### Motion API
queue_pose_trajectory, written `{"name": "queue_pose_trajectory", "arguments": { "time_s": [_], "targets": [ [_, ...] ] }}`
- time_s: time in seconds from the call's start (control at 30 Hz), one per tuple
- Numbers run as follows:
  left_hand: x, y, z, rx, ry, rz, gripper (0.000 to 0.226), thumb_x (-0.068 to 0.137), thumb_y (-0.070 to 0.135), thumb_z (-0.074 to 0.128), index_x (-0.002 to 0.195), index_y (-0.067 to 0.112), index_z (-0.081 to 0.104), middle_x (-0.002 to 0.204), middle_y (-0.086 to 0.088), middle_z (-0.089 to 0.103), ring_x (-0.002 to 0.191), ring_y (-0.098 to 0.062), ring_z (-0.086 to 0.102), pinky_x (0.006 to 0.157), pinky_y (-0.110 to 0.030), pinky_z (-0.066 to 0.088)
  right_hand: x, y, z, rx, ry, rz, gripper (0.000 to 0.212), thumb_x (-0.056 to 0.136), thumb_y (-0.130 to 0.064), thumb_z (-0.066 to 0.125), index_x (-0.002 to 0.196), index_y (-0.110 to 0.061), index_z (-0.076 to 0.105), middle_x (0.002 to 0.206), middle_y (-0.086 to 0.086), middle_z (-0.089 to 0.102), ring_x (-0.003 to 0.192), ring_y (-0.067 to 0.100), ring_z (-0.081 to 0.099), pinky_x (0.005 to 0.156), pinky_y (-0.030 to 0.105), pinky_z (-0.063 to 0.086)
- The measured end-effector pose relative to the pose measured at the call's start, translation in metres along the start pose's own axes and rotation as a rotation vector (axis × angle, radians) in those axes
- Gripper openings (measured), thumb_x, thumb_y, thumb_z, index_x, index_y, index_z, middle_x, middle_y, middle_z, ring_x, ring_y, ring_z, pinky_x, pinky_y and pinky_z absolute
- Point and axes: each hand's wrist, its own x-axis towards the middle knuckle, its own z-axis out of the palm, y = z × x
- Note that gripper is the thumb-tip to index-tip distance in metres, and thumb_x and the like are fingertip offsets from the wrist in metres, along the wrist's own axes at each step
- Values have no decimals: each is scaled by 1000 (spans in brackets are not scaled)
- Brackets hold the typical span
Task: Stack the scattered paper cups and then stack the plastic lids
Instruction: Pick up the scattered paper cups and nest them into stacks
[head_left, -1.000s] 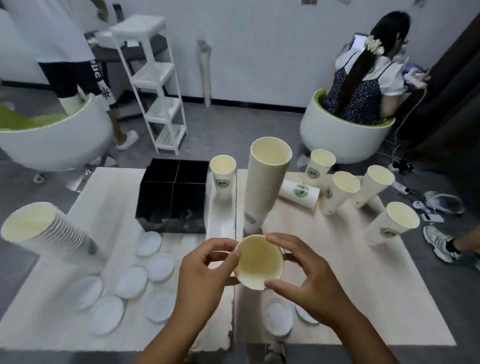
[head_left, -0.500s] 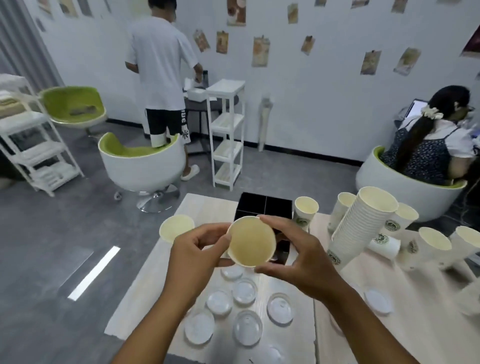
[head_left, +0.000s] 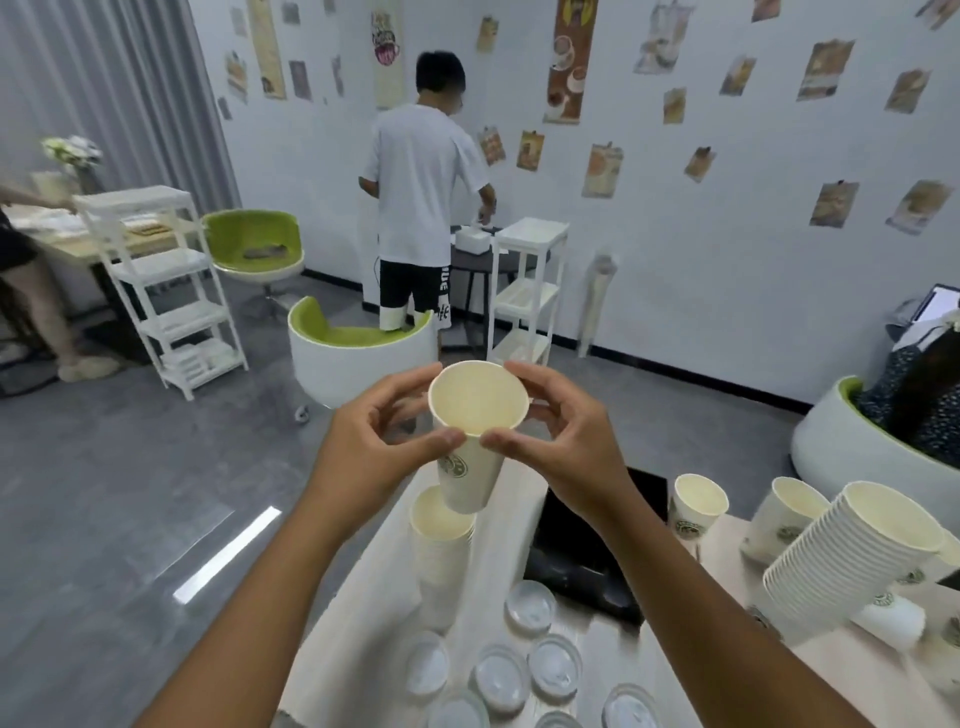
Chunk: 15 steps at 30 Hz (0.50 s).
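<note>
1. A single paper cup (head_left: 474, 435) is held up in the air by both hands, its open mouth tilted toward the camera and a green logo visible on its side
2. The cup's rim is pinched from the left by the curled fingers and thumb of the left hand (head_left: 370, 457), and from the right by those of the right hand (head_left: 566, 451)
3. The held cup is seen directly above a short stack of cups (head_left: 441, 551) standing upright at the left edge of the pale wooden desk (head_left: 363, 623); its base is just over the stack's open mouth, and contact cannot be judged
4. A taller stack (head_left: 852, 558) is seen leaning at the right, with loose cups (head_left: 696, 506) standing upright behind it
5. Clear plastic lids (head_left: 553, 667) are scattered flat on the near desk, just in front of a black divided tray (head_left: 597, 556)
6. In the background, a person in a white shirt (head_left: 421, 176) is pictured facing the poster-covered wall, beside a white shelf unit (head_left: 524, 291) and a green-and-white chair (head_left: 358, 348)
</note>
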Motion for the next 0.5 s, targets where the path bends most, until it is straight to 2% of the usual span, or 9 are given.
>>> {"name": "queue_pose_trajectory", "arguments": {
  "time_s": [0.07,0.17,0.3,0.37,0.43,0.5],
  "targets": [
    [1,-16,-4,-12,12,-22,66,71,22,87,134,22,66,126,12,74,121,-7,68,100,-37,58,2,16,12,5,-8,38,83,64,-50,91,136,-22,62,128,-7,70,114,14,68,99,40,57],
    [1,-47,-9,-45,21,-70,61,77,9,85,133,22,65,126,12,74,122,-7,67,95,-26,58,2,41,29,18,-29,92,76,63,-49,92,132,-32,63,126,-8,71,113,15,68,99,41,57],
    [0,-90,-13,-44,21,-157,62,81,2,84,137,19,63,130,9,73,124,-7,66,92,-21,57,-2,78,49,8,-62,173,74,63,-45,92,130,-36,61,132,-11,65,116,11,65,98,34,55],
    [-1,-116,-14,-22,-2,-217,63,81,5,85,138,20,63,128,8,73,125,-9,66,95,-25,57,-8,102,58,-19,-90,221,73,65,-35,95,129,-32,60,131,-12,62,116,7,63,97,31,55],
    [-6,-142,-14,38,-42,-281,64,81,11,88,139,25,63,129,12,72,126,-7,64,102,-36,56,-19,125,65,-71,-133,264,73,68,-26,97,131,-28,59,129,-16,57,117,1,59,98,26,51],
    [-13,-165,-13,112,-70,-333,66,81,18,89,139,32,62,133,17,69,127,0,60,109,-42,52,-32,145,71,-126,-186,300,76,69,-29,96,134,-30,55,129,-19,52,120,-2,54,100,23,47]
  ]
}}
